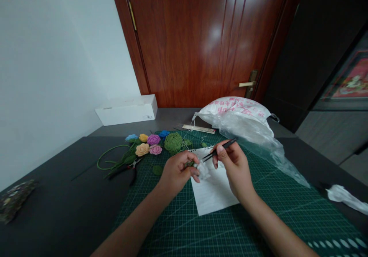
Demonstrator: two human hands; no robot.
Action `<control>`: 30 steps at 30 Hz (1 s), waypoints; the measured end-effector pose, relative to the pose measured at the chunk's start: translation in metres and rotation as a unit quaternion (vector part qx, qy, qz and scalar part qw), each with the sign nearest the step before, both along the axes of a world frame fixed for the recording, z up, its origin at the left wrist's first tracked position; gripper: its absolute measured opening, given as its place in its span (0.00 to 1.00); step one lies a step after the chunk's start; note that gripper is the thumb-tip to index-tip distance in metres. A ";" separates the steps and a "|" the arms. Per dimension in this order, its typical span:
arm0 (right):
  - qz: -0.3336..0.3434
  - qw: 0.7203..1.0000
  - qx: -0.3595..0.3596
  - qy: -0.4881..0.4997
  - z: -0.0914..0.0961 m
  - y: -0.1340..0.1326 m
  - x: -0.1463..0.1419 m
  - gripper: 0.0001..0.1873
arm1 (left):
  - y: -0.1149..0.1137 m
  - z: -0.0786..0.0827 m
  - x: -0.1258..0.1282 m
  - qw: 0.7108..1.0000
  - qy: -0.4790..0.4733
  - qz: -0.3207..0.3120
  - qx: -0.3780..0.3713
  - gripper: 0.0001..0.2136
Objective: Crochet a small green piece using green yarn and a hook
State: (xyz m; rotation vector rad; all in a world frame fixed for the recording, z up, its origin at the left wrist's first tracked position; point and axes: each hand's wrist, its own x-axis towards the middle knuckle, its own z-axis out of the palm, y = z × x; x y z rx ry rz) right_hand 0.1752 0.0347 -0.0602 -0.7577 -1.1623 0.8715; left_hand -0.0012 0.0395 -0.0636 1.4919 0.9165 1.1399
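Observation:
My left hand (177,171) is closed around a small green crocheted piece with a tuft of white stuffing (203,170) at its end. My right hand (232,164) pinches a pair of black tweezers (219,150), their tips pointing at the white tuft. Both hands hover just above a white notebook page (214,191) lying on a green cutting mat (258,211).
Several crocheted roses (148,143) on green stems lie left of the mat, beside a green yarn ball (173,142) and pliers (132,168). A big plastic bag (244,126) sits at the back right, a white box (126,110) by the door, crumpled plastic (345,197) far right.

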 end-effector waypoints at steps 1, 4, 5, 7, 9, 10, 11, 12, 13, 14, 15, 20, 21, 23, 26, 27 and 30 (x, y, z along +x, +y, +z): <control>0.000 1.000 0.002 0.002 0.001 -0.001 0.000 0.15 | 0.001 -0.001 0.000 1.000 -0.001 0.000 -0.001 0.07; -0.009 1.000 0.016 -0.024 0.000 -0.005 -0.003 0.13 | 0.001 -0.002 0.000 1.000 0.001 -0.001 -0.001 0.07; -0.021 0.998 0.027 -0.045 -0.001 -0.007 -0.004 0.12 | 0.001 -0.002 0.001 1.000 0.002 -0.001 -0.001 0.08; -0.056 0.991 0.064 -0.101 -0.004 -0.010 -0.005 0.08 | 0.001 -0.002 0.000 1.000 0.005 0.001 0.001 0.08; -0.085 0.978 0.112 -0.156 -0.007 -0.012 -0.005 0.03 | 0.001 -0.003 0.000 1.000 0.009 0.001 0.003 0.09; -0.095 0.970 0.135 -0.178 -0.007 -0.013 -0.004 0.02 | 0.001 -0.003 0.000 1.000 0.011 0.001 0.005 0.09; -0.102 0.963 0.154 -0.194 -0.008 -0.014 -0.004 0.02 | 0.001 -0.003 0.000 1.000 0.013 0.000 0.006 0.09; -0.107 0.958 0.168 -0.206 -0.008 -0.014 -0.004 0.02 | 0.001 -0.003 0.001 1.000 0.014 0.000 0.008 0.09; -0.112 0.955 0.176 -0.211 -0.009 -0.014 -0.004 0.03 | 0.001 -0.004 0.001 1.000 0.015 -0.001 0.008 0.09; -0.117 0.954 0.177 -0.210 -0.009 -0.015 -0.004 0.04 | 0.001 -0.004 0.001 1.000 0.015 -0.001 0.009 0.09; -0.122 0.956 0.173 -0.205 -0.008 -0.015 -0.004 0.04 | 0.001 -0.005 0.001 1.000 0.014 -0.001 0.008 0.09; -0.098 0.988 0.060 -0.102 -0.007 -0.011 -0.005 0.05 | 0.001 -0.005 0.001 1.000 0.001 -0.001 -0.001 0.09; -0.077 0.994 0.033 -0.072 -0.007 -0.010 -0.005 0.06 | 0.000 -0.005 0.001 1.000 -0.002 -0.002 -0.003 0.09; -0.037 0.999 -0.002 -0.027 -0.006 -0.007 -0.006 0.09 | 0.000 -0.005 0.001 1.000 -0.007 -0.004 -0.008 0.09; 0.003 1.000 -0.018 -0.007 -0.006 -0.002 -0.006 0.14 | 0.000 -0.004 0.002 1.000 -0.015 -0.012 -0.015 0.09; 0.017 1.000 -0.024 -0.002 -0.006 -0.001 -0.006 0.15 | -0.001 -0.004 0.002 1.000 -0.019 -0.016 -0.018 0.09; 0.063 0.997 -0.045 0.002 -0.008 0.004 -0.005 0.18 | -0.002 -0.002 0.002 0.999 -0.028 -0.025 -0.026 0.09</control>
